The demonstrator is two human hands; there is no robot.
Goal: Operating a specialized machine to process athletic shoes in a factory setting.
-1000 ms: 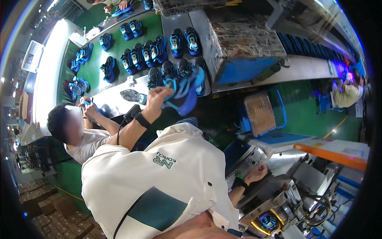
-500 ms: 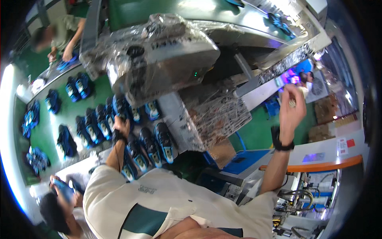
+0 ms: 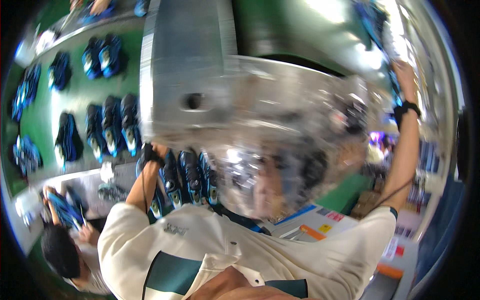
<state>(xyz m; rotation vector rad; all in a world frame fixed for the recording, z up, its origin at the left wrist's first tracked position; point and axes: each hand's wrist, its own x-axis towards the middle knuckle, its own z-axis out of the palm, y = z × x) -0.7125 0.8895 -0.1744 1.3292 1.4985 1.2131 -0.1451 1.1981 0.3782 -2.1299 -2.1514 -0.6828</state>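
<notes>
My left hand point(image 3: 159, 150) is down among dark shoes with blue soles, its fingers mostly hidden by the plastic-wrapped machine point(image 3: 280, 130) in front of it. Close to it stand several shoes, such as the black one point(image 3: 171, 177) just right of my wrist. My right arm stretches far up to the right. There my right hand point(image 3: 404, 77) is beside blue-and-dark shoes point(image 3: 372, 25) on the green belt; blur hides its fingers, and I cannot tell whether it touches them.
More shoes point(image 3: 111, 125) stand in a row on the green conveyor point(image 3: 40, 137) at the left. A metal column point(image 3: 187, 50) rises ahead. At the lower left a co-worker point(image 3: 65, 250) handles a blue shoe. Another person's hand point(image 3: 100, 6) shows at the top left.
My right hand has moved up and away from the raised spot at the right to the shoes at the far right. The view has shifted, and the machine now covers much of my left hand.
</notes>
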